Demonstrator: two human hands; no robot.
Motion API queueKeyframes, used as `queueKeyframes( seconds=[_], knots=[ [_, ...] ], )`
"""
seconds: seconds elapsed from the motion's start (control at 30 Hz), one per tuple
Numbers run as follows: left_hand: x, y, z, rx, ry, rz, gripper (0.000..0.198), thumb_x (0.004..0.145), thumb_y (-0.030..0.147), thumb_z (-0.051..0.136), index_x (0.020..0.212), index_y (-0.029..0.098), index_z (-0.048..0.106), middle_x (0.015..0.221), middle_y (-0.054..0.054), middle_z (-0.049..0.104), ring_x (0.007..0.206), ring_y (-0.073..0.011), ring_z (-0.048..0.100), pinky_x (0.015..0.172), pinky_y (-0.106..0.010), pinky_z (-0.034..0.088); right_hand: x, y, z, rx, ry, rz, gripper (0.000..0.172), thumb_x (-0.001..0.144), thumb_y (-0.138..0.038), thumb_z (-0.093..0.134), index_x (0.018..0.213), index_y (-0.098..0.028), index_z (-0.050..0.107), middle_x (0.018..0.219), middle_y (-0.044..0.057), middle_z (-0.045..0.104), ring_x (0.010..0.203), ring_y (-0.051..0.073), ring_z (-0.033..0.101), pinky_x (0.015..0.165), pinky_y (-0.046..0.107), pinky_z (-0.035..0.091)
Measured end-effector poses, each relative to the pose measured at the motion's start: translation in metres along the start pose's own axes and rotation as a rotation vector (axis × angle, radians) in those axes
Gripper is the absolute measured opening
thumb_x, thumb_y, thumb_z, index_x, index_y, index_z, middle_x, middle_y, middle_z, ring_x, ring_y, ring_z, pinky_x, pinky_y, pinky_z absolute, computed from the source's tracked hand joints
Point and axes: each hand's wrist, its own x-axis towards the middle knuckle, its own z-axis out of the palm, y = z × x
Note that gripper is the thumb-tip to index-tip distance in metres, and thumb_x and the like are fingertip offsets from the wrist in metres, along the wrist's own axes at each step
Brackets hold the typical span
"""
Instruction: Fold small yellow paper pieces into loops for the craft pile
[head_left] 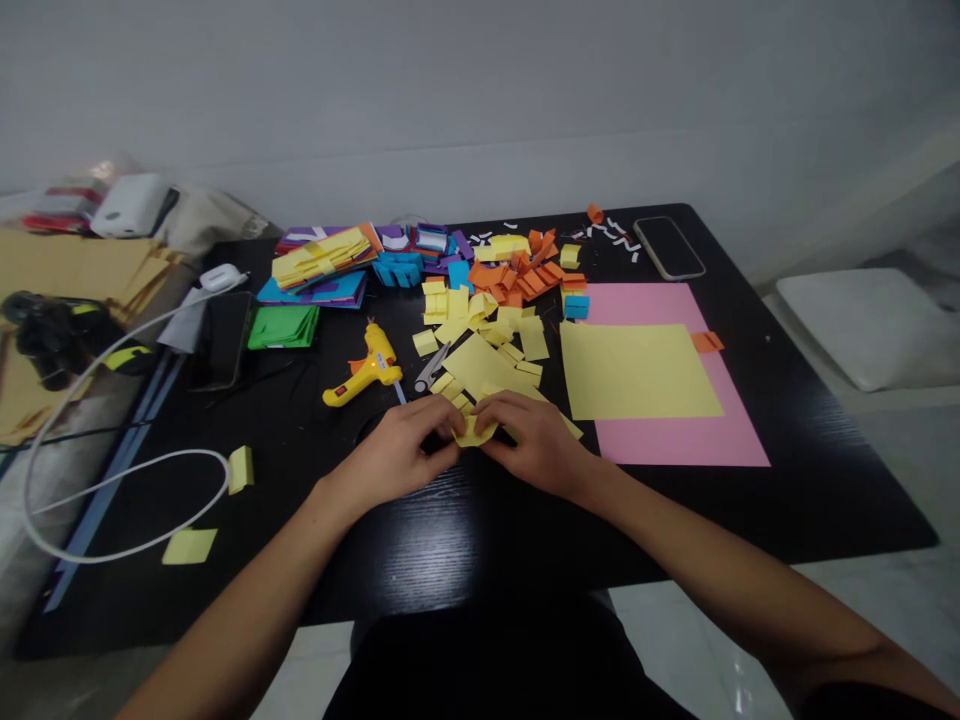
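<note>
My left hand [409, 447] and my right hand [534, 440] are closed on opposite ends of one small piece of yellow paper [474, 432], which curves between my fingertips. Just beyond it lies a heap of yellow paper pieces [476, 365], some flat and some folded. Close to my left hand are a pair of scissors [429, 370], partly under the paper, and a yellow glue gun [367, 368] lying on its side. To the right of my right hand, a yellow sheet [637, 370] rests on a larger pink sheet [682, 443].
Orange folded papers [525, 275] and stacks of coloured paper [326, 260] lie along the back of the black table [510, 550]. One phone [669, 248] is at the back right, another [223, 340] at the left. A white cable [135, 468] loops over the left edge.
</note>
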Motion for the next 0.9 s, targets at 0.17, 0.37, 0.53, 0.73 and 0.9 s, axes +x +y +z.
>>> queueKeyframes(
  seconds=[0.17, 0.37, 0.53, 0.73, 0.9],
  knots=[
    [-0.001, -0.002, 0.001, 0.034, -0.04, 0.022, 0.019, 0.083, 0.003, 0.06, 0.094, 0.019, 0.061, 0.089, -0.001, 0.064, 0.081, -0.0147, 0.065, 0.075, -0.026, 0.052, -0.003, 0.002, -0.001, -0.084, -0.081, -0.009, 0.021, 0.083, -0.001, 0.065, 0.092, -0.021, 0.062, 0.103, 0.008, 0.074, 0.097, 0.023, 0.072, 0.086, 0.035, 0.058],
    [-0.003, -0.002, 0.0, 0.039, -0.027, 0.025, 0.013, 0.087, 0.009, 0.065, 0.093, 0.019, 0.061, 0.088, -0.001, 0.065, 0.08, -0.0144, 0.065, 0.074, -0.025, 0.052, -0.004, 0.0, -0.002, -0.051, -0.057, -0.001, 0.015, 0.085, -0.007, 0.065, 0.09, -0.02, 0.06, 0.1, 0.008, 0.074, 0.093, 0.022, 0.072, 0.082, 0.034, 0.057],
    [-0.001, 0.0, -0.002, 0.023, 0.045, 0.012, 0.002, 0.093, 0.018, 0.066, 0.092, 0.018, 0.064, 0.085, -0.001, 0.067, 0.075, -0.0129, 0.065, 0.071, -0.023, 0.051, 0.001, -0.005, -0.004, 0.054, 0.004, 0.043, 0.006, 0.089, -0.015, 0.068, 0.092, -0.019, 0.065, 0.094, 0.006, 0.075, 0.084, 0.019, 0.072, 0.077, 0.031, 0.056],
    [0.001, -0.001, 0.003, -0.127, 0.105, -0.225, 0.018, 0.094, 0.035, 0.068, 0.095, 0.017, 0.069, 0.07, 0.001, 0.066, 0.059, -0.0116, 0.06, 0.052, -0.02, 0.043, 0.004, -0.008, -0.001, 0.378, 0.084, 0.352, 0.013, 0.085, -0.029, 0.076, 0.091, -0.02, 0.068, 0.079, 0.002, 0.074, 0.07, 0.017, 0.072, 0.066, 0.029, 0.057],
    [0.002, 0.0, 0.008, -0.401, 0.087, -0.391, 0.025, 0.093, 0.039, 0.068, 0.101, 0.015, 0.067, 0.073, -0.003, 0.075, 0.063, -0.0151, 0.067, 0.058, -0.023, 0.049, 0.006, -0.01, -0.001, 0.649, 0.046, 0.527, 0.021, 0.082, -0.035, 0.081, 0.088, -0.02, 0.067, 0.076, 0.002, 0.075, 0.069, 0.017, 0.072, 0.068, 0.03, 0.059]
  ],
)
